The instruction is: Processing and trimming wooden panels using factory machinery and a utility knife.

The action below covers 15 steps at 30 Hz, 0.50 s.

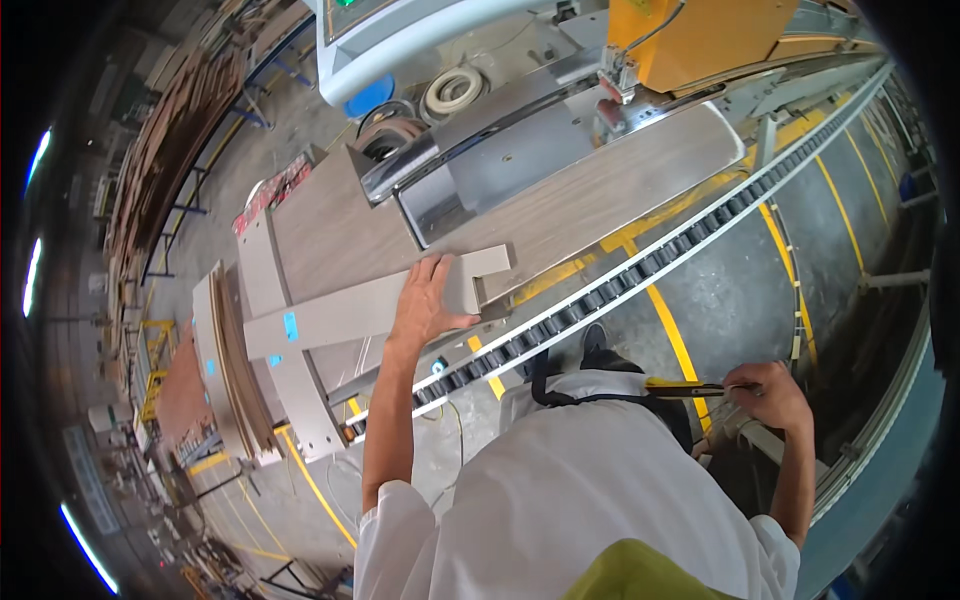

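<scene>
Our left hand (428, 300) lies flat, fingers spread wide, on the pale narrow board (375, 308) that rests across the long wood-grain panel (560, 215). We judge the open palm is there to pin the board against sliding, not to lift it. The panel sits on the machine bed beside the chain track (640, 268), lined up with the orange unit (700, 35). Our right hand (772, 395), down by the hip, pinches a slim black-and-yellow tool (690, 388), fingers closed around it.

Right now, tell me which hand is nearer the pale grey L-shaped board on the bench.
Left. The left hand lies flat on the pale grey L-shaped board; the right hand is far off, gripping a yellow-and-black tool.
</scene>
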Each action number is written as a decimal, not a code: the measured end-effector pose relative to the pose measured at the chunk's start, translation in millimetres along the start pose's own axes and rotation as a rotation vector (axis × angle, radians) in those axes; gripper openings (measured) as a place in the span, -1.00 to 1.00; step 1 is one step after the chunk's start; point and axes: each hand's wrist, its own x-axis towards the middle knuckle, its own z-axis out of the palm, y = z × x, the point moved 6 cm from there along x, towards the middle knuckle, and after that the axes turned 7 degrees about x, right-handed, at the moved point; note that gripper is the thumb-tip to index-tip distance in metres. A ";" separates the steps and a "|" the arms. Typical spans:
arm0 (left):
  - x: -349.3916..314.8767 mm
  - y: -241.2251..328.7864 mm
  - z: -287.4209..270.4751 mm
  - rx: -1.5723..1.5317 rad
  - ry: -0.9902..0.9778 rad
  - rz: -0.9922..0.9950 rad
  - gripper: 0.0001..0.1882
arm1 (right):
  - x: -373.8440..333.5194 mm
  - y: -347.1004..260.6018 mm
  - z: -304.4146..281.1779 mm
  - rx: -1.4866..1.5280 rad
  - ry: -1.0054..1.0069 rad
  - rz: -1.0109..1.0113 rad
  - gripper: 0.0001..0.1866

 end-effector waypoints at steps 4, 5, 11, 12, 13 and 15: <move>-19.8 2.4 -10.4 0.044 -0.009 -0.019 0.10 | 17.3 10.4 -25.4 -0.022 0.037 -0.137 -0.83; -23.6 4.3 -13.5 0.062 0.001 -0.024 0.09 | 24.2 14.9 -28.7 0.027 0.009 -0.137 -0.85; -15.3 27.8 -1.0 0.080 0.180 -0.044 -0.18 | 84.7 44.9 -28.6 0.666 0.018 -0.216 -0.99; -8.9 33.7 4.7 0.073 0.223 0.000 -0.22 | 94.1 55.4 -17.2 0.807 0.065 -0.166 -0.99; -4.0 35.2 12.2 0.036 0.223 -0.026 -0.26 | 101.5 66.3 -4.2 0.951 0.114 -0.112 -0.97; 2.8 35.5 23.6 -0.016 0.211 -0.087 -0.34 | 108.6 83.2 30.1 1.054 0.149 -0.034 -0.92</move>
